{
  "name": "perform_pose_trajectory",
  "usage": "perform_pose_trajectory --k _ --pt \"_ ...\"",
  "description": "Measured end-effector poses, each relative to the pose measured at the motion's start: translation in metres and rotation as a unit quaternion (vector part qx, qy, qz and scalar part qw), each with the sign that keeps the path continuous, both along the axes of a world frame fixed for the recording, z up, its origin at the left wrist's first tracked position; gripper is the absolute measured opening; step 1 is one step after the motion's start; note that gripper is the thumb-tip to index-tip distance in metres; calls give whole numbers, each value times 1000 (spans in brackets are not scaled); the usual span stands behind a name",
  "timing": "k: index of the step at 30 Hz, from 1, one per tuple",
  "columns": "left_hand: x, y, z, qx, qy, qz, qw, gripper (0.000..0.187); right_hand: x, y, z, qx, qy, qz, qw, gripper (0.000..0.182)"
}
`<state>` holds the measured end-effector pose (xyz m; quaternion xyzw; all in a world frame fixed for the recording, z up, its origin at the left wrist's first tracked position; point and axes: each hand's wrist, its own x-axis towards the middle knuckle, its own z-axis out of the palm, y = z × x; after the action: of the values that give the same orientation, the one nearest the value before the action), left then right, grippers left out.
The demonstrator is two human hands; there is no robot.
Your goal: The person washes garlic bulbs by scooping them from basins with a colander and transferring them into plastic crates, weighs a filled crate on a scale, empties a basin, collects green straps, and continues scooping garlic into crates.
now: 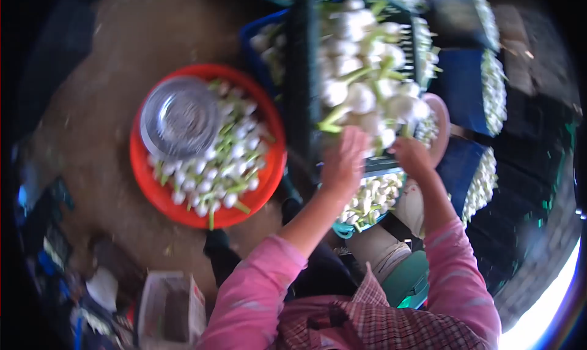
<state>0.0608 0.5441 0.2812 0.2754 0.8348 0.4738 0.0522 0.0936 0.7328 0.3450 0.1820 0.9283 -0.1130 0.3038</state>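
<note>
A dark green plastic crate (304, 74) full of white garlic bulbs (361, 98) with short green stems stands in front of me; the picture is blurred here. My left hand (345, 160) lies at the crate's near side, fingers stretched out against the nearest bulbs. At the near right corner my right hand (413, 156) has its fingers curled closed around the stem of a garlic bulb (402, 109). Its fingertips are partly smeared by motion. Just below the crate, between my forearms, a teal basin (344, 230) holds more bulbs.
On the left floor sits a red basin (142, 182) of bulbs with a clear round container (180, 117) in it. Blue crates (460, 87) of bulbs line the right. A pink basin (441, 114) is beside my right hand. A white box (168, 279) stands lower left.
</note>
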Motion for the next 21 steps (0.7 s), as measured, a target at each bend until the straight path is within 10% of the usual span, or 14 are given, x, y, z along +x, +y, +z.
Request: perform_pose_trajectory --k 4,8,9,10,12,14,16,18,21 --pt "-39 -52 42 90 -47 -24 995 23 -13 -58 37 154 5 9 988 25" --pt "-4 -159 -9 126 -61 181 974 21 -11 -144 55 -24 262 -166 950 26" --pt "19 -190 -43 57 -128 274 952 19 -5 -175 36 -218 351 -223 883 22" --pt "50 -218 -93 119 -381 448 800 24 -1 -202 15 -293 241 -147 913 21" --pt "98 -299 -207 30 -453 513 729 33 -5 -271 -87 -451 92 -180 869 23" --pt "105 -335 -261 -83 -382 550 738 43 4 -298 -239 -313 80 -168 931 28" --pt "104 -362 -329 79 -506 510 691 52 0 -295 -367 -155 185 19 970 42" --pt "65 -337 -302 175 -605 543 556 63 -10 -326 -401 -79 79 -129 985 63" --pt "79 -313 -361 -4 -587 529 613 68 27 -327 -484 -129 16 -82 988 84"
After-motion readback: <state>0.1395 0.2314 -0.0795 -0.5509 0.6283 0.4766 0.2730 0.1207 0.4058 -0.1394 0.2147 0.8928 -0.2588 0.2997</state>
